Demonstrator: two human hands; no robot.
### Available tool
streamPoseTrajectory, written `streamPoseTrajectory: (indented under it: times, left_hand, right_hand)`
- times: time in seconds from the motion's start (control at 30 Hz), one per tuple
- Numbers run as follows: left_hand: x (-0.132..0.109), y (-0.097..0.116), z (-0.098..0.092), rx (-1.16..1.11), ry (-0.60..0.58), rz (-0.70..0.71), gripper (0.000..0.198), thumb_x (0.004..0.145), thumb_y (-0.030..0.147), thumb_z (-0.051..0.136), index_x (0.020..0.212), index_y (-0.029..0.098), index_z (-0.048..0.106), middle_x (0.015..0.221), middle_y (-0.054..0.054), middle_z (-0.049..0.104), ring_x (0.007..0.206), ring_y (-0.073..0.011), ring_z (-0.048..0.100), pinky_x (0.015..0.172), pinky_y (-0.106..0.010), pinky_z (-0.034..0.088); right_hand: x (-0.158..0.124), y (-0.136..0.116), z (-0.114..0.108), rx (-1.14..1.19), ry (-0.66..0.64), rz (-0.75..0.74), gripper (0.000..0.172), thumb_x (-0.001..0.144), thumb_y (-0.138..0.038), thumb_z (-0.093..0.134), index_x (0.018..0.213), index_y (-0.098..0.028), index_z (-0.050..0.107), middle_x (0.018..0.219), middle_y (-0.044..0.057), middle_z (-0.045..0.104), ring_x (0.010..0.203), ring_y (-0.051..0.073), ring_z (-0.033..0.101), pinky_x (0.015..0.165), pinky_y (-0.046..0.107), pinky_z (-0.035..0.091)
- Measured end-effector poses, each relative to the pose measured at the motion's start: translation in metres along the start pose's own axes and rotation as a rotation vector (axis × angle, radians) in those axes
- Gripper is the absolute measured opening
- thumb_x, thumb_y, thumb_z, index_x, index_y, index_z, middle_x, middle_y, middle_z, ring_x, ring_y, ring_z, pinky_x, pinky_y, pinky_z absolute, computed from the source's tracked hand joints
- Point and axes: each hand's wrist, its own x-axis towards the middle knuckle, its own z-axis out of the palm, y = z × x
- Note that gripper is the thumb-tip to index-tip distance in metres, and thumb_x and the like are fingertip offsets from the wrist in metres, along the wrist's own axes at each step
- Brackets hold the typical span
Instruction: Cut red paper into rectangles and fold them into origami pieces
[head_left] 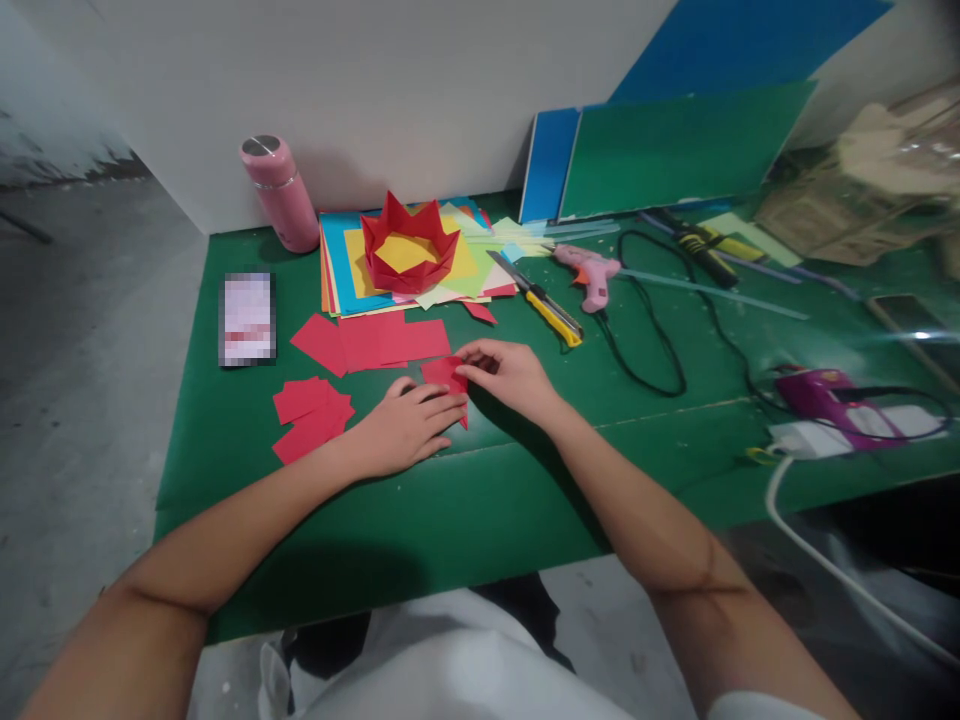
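Observation:
A small red paper piece (444,374) lies on the green table between my hands, with a pointed end showing below my left fingers. My left hand (405,425) rests flat with its fingers spread, the fingertips on the paper's lower part. My right hand (506,375) pinches the paper's upper right corner between thumb and fingers. Red paper rectangles (371,341) lie overlapping just behind my left hand, and smaller red pieces (311,415) are left of it. A folded red paper ring with points (411,272) sits on a stack of coloured sheets (337,270).
Behind are a pink bottle (283,195) and a blurred-out packet (247,318). To the right lie a yellow cutter (553,318), a pink glue gun (592,275) with its black cable, a purple device (821,400), a phone (919,335) and a cardboard piece (814,205).

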Motion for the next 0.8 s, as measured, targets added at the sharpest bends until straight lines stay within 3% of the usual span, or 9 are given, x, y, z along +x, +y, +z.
streamPoseTrajectory:
  times: [0.17, 0.33, 0.47, 0.8]
  left_hand:
    - [0.0007, 0.0013, 0.0015, 0.026, 0.035, -0.035, 0.037, 0.101, 0.034, 0.038, 0.129, 0.023, 0.058, 0.138, -0.011, 0.055, 0.125, -0.0257, 0.048, 0.106, -0.047, 0.030]
    - [-0.0003, 0.0005, 0.0032, 0.045, 0.068, -0.088, 0.035, 0.097, 0.041, 0.045, 0.125, 0.028, 0.062, 0.139, -0.010, 0.050, 0.137, -0.0359, 0.034, 0.112, -0.060, 0.022]
    - [0.0000, 0.0001, 0.0030, 0.016, 0.049, -0.081, 0.036, 0.096, 0.039, 0.048, 0.126, 0.026, 0.061, 0.138, -0.010, 0.051, 0.140, -0.0389, 0.029, 0.113, -0.062, 0.020]
    - [0.0026, -0.0021, 0.0016, -0.034, 0.030, -0.060, 0.034, 0.096, 0.036, 0.048, 0.125, 0.025, 0.060, 0.137, -0.012, 0.050, 0.139, -0.0369, 0.032, 0.112, -0.064, 0.023]
  right_hand:
    - [-0.0025, -0.0046, 0.0025, -0.181, 0.040, -0.111, 0.008, 0.082, -0.026, 0.064, 0.083, -0.020, 0.069, 0.076, 0.002, 0.069, 0.064, 0.014, 0.059, 0.062, 0.027, 0.046]
    - [-0.0020, -0.0037, 0.0027, -0.322, 0.002, -0.315, 0.016, 0.090, -0.024, 0.055, 0.084, -0.019, 0.069, 0.080, 0.005, 0.068, 0.073, 0.016, 0.061, 0.068, 0.028, 0.047]
    - [0.0010, 0.0012, 0.0005, -0.374, -0.062, -0.413, 0.021, 0.093, -0.025, 0.052, 0.086, -0.019, 0.071, 0.084, 0.007, 0.069, 0.079, 0.017, 0.062, 0.071, 0.029, 0.048]
    - [0.0028, 0.0013, -0.0040, -0.412, -0.149, -0.456, 0.026, 0.095, -0.024, 0.047, 0.089, -0.020, 0.072, 0.087, 0.008, 0.069, 0.080, 0.018, 0.061, 0.073, 0.030, 0.048]
